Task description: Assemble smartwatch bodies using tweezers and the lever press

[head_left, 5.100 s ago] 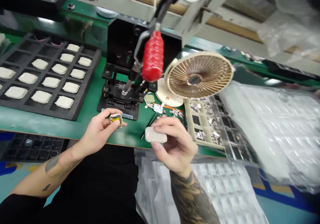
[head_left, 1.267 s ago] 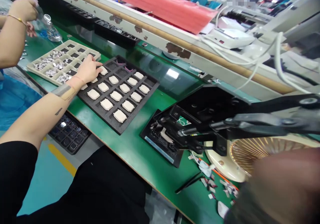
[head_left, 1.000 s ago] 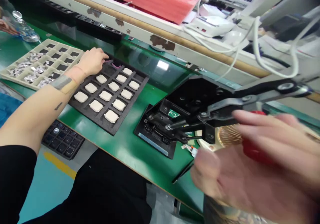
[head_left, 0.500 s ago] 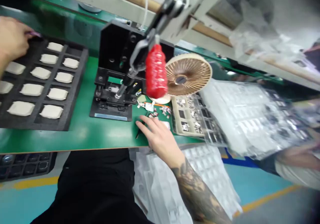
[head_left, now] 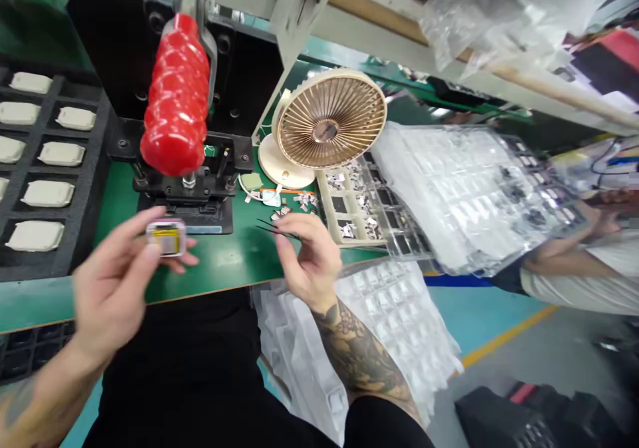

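1. The left hand (head_left: 112, 281) holds a small open case with rounded corners, a pale rim and a yellow part inside (head_left: 166, 239); its grip is closed on the case between thumb and fingers, the open side facing up toward the camera.
2. The right hand (head_left: 313, 261) holds thin black tweezers (head_left: 273, 230), its grip narrow around them; their two tips are apart and point left, toward the case but well apart from it.
3. The case is above the front of the green counter (head_left: 214, 268), just in front of the base of a black metal press (head_left: 192, 195) with a ribbed red handle (head_left: 177, 102).
4. Left of the press lies a dark foam tray (head_left: 94, 168) with cream, flat-sided pieces (head_left: 48, 194) in its compartments.
5. Right of the press stands a cream desk fan with gold-coloured blades (head_left: 332, 118); small white-and-dark scraps (head_left: 305, 200) lie near its base.
6. Beside the fan, a cream divided tray (head_left: 357, 240) holds similar small bits, with clear plastic trays (head_left: 449, 195) to its right.
7. At the far right, a person's forearm (head_left: 564, 251) shows.
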### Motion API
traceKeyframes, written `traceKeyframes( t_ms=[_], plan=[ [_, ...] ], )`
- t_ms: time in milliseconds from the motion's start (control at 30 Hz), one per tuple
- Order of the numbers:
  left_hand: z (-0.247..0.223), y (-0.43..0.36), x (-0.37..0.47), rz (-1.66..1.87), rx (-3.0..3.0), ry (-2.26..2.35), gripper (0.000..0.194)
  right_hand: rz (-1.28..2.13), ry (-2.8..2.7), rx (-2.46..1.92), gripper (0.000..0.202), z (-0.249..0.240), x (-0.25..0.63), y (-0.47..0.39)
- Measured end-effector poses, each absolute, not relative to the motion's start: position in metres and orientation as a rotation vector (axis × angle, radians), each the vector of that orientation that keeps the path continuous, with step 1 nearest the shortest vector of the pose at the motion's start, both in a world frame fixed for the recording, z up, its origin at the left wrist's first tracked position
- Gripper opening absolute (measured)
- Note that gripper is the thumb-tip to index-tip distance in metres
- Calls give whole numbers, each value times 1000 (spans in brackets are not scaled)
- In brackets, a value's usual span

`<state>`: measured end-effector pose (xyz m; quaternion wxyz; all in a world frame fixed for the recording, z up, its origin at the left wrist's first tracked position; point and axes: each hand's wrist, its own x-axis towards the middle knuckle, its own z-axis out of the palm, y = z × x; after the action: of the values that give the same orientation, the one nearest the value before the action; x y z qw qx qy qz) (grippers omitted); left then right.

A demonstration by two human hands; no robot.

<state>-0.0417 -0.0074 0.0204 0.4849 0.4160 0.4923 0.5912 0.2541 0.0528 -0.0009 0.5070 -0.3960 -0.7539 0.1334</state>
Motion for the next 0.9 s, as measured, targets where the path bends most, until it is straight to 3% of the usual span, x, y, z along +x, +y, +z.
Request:
traceKeyframes(
  t_ms=[200, 900],
  plan=[
    [1, 10, 12, 1288, 933, 1037, 47, 447, -1667, -960, 21, -3, 235, 53],
    [-12, 0, 12, 1281, 1045, 1106, 35, 688, -1578, -838, 12, -7, 194, 45]
  ],
)
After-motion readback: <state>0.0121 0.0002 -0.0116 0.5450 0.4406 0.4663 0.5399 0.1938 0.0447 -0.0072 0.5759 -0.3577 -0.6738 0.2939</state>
